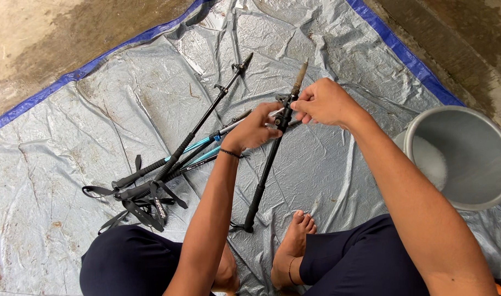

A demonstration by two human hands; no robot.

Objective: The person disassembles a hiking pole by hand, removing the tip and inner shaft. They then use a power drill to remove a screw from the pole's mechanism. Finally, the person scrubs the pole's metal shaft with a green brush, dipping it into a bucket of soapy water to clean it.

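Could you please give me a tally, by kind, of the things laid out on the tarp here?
Walking poles: 4, one black pole gripped by both the left hand and the right hand, three lying in a pile
Buckets: 1, a grey bucket
Tarps: 1, a silver tarp with a blue edge
Total: 6

A: So what's everything sitting on?

B: A crinkly grey tarp (124, 98) with a blue edge is covering the ground, and bare dirty concrete floor (53, 33) is showing past it at the top.

A: And what's lying on it?

B: A bundle of trekking poles (173, 156), black and teal, is lying left of centre with the straps bunching at the near end. A grey metal bucket (469, 159) is sitting at the right edge.
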